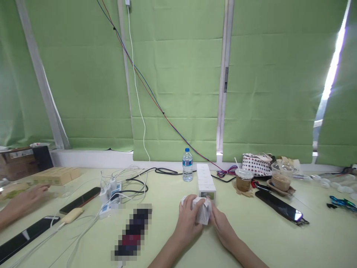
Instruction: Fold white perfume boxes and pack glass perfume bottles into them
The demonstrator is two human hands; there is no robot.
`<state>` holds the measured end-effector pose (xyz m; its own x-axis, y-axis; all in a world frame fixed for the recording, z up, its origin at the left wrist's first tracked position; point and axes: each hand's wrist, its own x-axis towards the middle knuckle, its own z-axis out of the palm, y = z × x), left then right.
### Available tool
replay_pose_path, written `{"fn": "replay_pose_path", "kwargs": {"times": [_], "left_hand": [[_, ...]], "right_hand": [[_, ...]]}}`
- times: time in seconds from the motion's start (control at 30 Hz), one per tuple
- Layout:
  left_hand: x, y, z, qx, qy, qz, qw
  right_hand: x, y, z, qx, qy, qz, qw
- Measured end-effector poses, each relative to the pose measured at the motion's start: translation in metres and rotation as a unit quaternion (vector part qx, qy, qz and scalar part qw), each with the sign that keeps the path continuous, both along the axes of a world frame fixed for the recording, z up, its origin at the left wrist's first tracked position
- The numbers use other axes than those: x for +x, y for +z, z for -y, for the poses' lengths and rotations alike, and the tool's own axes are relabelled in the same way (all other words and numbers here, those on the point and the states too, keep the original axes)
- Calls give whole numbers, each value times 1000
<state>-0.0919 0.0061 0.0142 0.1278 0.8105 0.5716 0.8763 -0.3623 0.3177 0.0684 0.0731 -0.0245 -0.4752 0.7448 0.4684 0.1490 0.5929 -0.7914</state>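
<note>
A small white box or packet is held between both hands low in the middle of the view. My left hand wraps over its left side and top with curled fingers. On its right side, my right hand presses with its fingers close together. Just beyond the hands, a row of white boxes runs away across the pale green table; the nearest box shows a picture on its front. A water bottle with a blue cap stands left of that row.
Left are phones, white cables, a power strip, yellowish boxes and another person's hand. A pixelated dark object lies nearer. Right are drink cups, a patterned pouch and a black phone.
</note>
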Motion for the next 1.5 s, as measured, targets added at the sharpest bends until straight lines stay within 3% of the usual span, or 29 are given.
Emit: {"fn": "replay_pose_path", "kwargs": {"times": [0.13, 0.3, 0.4, 0.63, 0.93, 1.03, 1.2, 1.37, 1.5], "left_hand": [[-3, -3, 0, 17, -15, 39, 999], [-3, -11, -4, 43, 8, 127, 991], [-3, -14, -5, 53, 29, 130, 990], [-3, -10, -3, 53, 48, 25, 997], [-9, -8, -3, 54, 30, -71, 996], [-12, -3, -4, 17, 7, -79, 997], [-32, 18, -1, -46, -20, -105, 993], [-60, 29, 3, -71, 17, -128, 989], [-73, 32, -2, -61, 69, -91, 992]], "right_hand": [[-2, 1, -1, 19, -83, -32, 996], [0, 4, -3, 236, -195, -42, 951], [3, 7, -3, 290, -172, 12, 941], [2, 11, 3, 292, -143, 34, 945], [-6, 6, 1, 160, -152, -22, 975], [-2, 14, 1, 123, -106, -22, 987], [17, 24, 0, 38, 1, -36, 999], [38, 10, -10, -126, -48, -41, 990], [44, 0, -24, -187, -63, -13, 980]]}}
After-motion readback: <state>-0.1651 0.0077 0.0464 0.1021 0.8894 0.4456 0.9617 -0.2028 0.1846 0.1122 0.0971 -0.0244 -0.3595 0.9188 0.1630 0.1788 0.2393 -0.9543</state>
